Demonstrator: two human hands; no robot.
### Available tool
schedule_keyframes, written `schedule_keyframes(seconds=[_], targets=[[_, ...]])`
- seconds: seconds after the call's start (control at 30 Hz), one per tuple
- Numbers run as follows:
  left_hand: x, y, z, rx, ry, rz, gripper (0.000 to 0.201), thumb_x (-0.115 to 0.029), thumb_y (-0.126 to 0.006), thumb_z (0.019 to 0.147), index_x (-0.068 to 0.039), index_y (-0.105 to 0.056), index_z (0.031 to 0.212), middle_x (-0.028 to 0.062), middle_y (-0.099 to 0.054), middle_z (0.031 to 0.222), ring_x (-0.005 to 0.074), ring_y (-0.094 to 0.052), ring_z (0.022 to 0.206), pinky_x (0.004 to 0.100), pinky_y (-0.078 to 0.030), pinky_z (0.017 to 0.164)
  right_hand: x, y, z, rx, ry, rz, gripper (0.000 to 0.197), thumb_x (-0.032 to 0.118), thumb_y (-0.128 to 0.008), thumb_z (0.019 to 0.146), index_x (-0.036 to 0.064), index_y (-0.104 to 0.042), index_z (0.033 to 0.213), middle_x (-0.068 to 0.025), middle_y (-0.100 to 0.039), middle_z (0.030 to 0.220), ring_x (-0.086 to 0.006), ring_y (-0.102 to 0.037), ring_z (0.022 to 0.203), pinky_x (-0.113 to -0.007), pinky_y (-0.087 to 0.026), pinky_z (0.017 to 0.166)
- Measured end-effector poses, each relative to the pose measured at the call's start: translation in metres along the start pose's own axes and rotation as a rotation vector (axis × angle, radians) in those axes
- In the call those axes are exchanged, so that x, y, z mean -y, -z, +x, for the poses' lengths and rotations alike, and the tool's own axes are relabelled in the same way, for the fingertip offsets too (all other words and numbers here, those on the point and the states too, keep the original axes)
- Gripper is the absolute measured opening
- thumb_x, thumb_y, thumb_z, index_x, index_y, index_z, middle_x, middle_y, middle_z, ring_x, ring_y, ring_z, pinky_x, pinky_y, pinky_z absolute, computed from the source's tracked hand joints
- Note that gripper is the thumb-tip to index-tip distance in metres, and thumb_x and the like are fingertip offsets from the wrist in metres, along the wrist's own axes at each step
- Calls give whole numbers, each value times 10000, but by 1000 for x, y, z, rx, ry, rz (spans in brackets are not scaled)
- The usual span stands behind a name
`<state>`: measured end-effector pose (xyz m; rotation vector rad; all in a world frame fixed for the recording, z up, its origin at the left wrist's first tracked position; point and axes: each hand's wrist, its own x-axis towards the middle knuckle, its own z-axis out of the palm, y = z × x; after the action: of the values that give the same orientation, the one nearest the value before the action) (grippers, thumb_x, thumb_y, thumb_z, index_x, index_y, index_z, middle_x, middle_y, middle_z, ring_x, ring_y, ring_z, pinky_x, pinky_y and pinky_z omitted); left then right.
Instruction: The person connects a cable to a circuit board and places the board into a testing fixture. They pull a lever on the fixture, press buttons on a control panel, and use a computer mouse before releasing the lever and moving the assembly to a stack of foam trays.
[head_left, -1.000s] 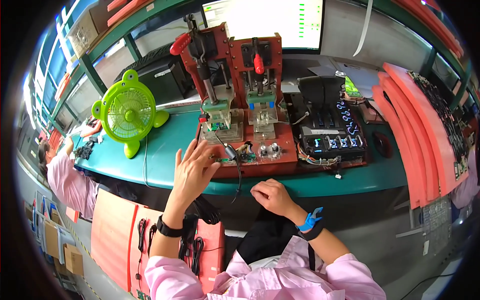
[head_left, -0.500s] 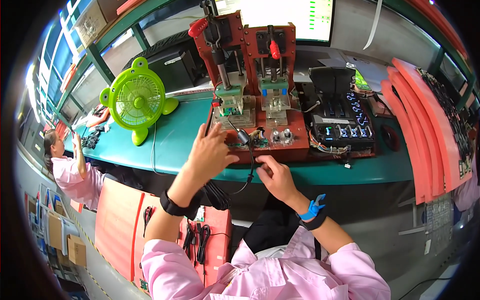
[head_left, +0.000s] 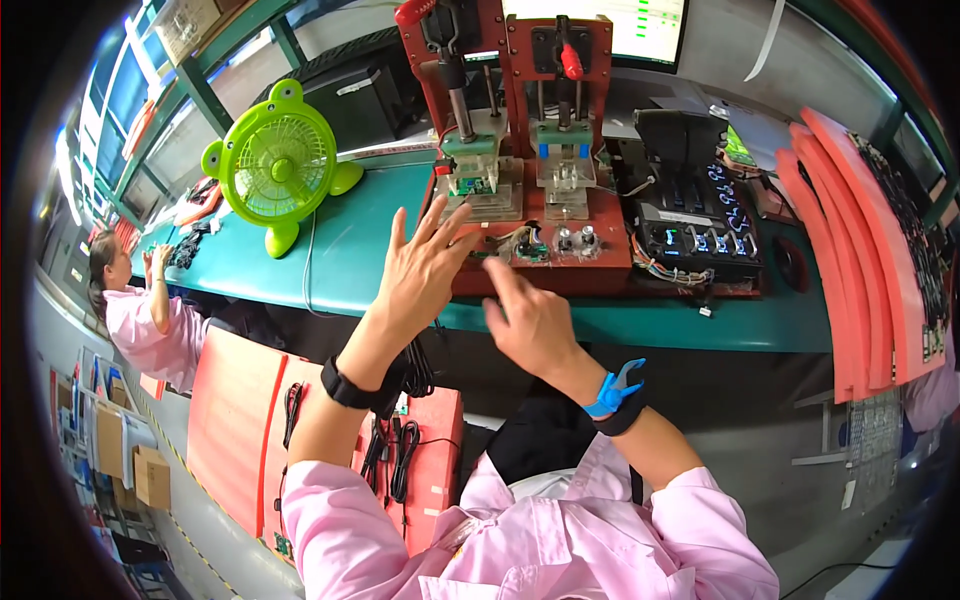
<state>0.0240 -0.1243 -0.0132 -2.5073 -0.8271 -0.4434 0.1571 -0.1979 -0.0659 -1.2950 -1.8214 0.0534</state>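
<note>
One left hand (head_left: pixel 412 278) spread wide at left front of the red fixture (head_left: pixel 603 268), one right hand (head_left: pixel 537 328) before it, thumb and index finger apart, green circuit board (head_left: pixel 478 186) on fixture's left side.

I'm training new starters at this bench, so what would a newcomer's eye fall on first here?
Probably the bright green frog-shaped fan, standing on the left part of the green bench top. Next, the red fixture at the middle, with the spread left hand and the right hand, index finger extended, near its front. A stack of coral-coloured sheets also stands out at the right.
</note>
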Motion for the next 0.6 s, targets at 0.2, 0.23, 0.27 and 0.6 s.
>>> schedule_keyframes(seconds=[0.2, 0.23, 0.27, 0.6], targets=[[-20, 6, 14, -23, 51, -49, 294, -39, -483, 690, -92, -591, 959, 65, -425, 1216, 248, -294, 1205, 493, -191, 957, -24, 12, 0, 1, -131, -106, 586, 94, -535, 670, 59, -325, 1216, -145, -581, 763, -313, -574, 599, -394, -457, 466], [-24, -4, 16, -39, 55, -72, 276, -43, -486, 689, -86, -599, 937, 69, -440, 1206, 250, -307, 1198, 483, -187, 963, -32, 9, -1, 61, -159, -161, 594, 88, -521, 659, 49, -324, 1218, -149, -579, 727, -306, -574, 570, -396, -451, 440], [-20, -20, 11, 79, 161, -281, 262, -38, -487, 683, -82, -608, 912, 72, -463, 1191, 256, -329, 1187, 462, -169, 980, -41, 7, -2, 22, -127, -148, 592, 95, -497, 643, 34, -339, 1210, -141, -555, 607, -285, -561, 496, -394, -428, 397], [-32, 0, 16, 166, -62, 188, 467, -25, -420, 750, -124, -426, 1206, 28, -398, 1262, 218, -259, 1236, 444, -154, 998, -47, 9, -2, -92, -23, -81, 445, 117, -500, 651, 16, -453, 1082, -124, -519, 513, -294, -534, 481, -408, -379, 399]])
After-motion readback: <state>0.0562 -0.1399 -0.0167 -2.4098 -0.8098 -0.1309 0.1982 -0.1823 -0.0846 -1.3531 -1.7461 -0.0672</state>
